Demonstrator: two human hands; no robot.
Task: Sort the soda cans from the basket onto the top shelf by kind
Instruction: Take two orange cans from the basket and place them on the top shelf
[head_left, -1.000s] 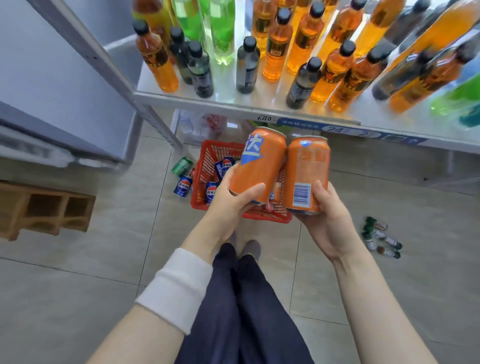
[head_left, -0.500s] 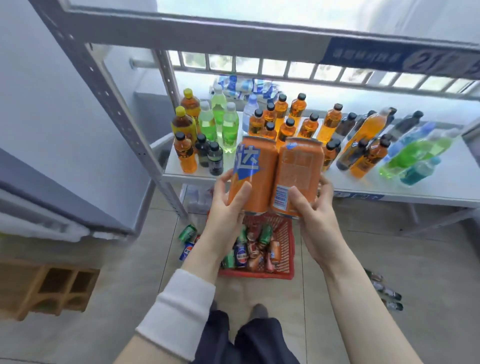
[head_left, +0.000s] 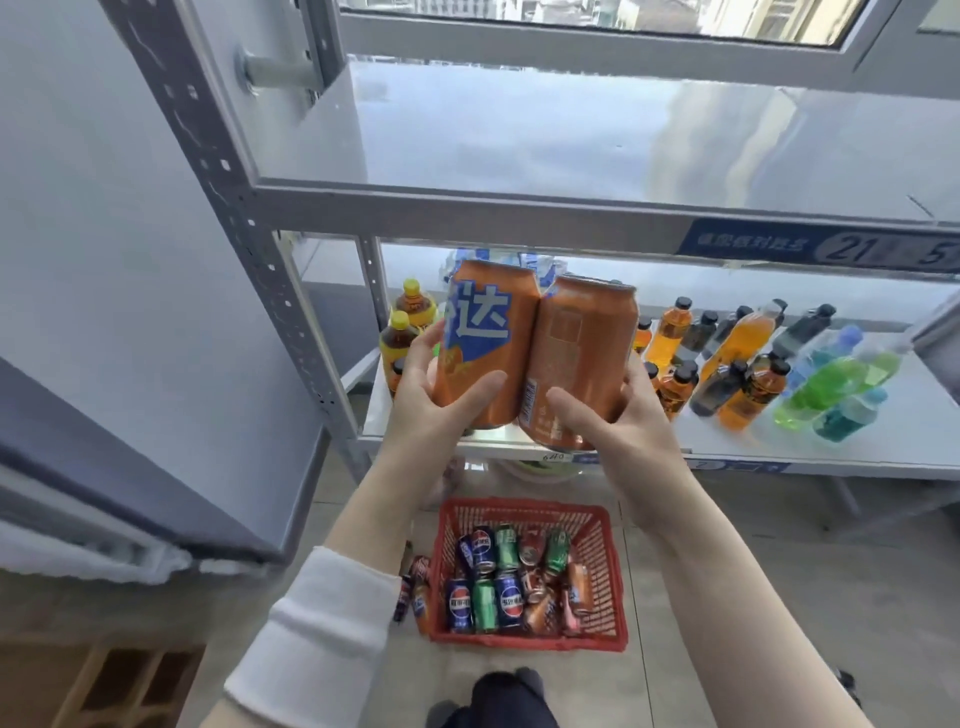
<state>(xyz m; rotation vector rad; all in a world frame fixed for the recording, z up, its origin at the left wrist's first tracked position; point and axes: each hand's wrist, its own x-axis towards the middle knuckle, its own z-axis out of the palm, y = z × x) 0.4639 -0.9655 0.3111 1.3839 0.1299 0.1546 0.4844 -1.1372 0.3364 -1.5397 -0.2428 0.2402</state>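
Observation:
My left hand (head_left: 436, 410) grips an orange soda can with a blue label (head_left: 488, 332). My right hand (head_left: 618, 421) grips a second orange can (head_left: 582, 358). Both cans are upright and touch side by side, in front of the lower shelf and below the top shelf (head_left: 519, 150), whose bare grey surface holds nothing I can see. On the floor beneath my hands stands the red basket (head_left: 613, 577) with several blue, green, red and orange cans inside.
The lower shelf (head_left: 883, 436) carries several orange, dark, green and blue bottles. A few cans (head_left: 415, 587) lie on the floor left of the basket. The grey shelf upright (head_left: 249, 249) rises at left, a wooden pallet (head_left: 124, 686) sits bottom left.
Both hands have lifted the two orange cans from just above the basket to lower-shelf height. My view has tilted upward, bringing the top shelf into sight.

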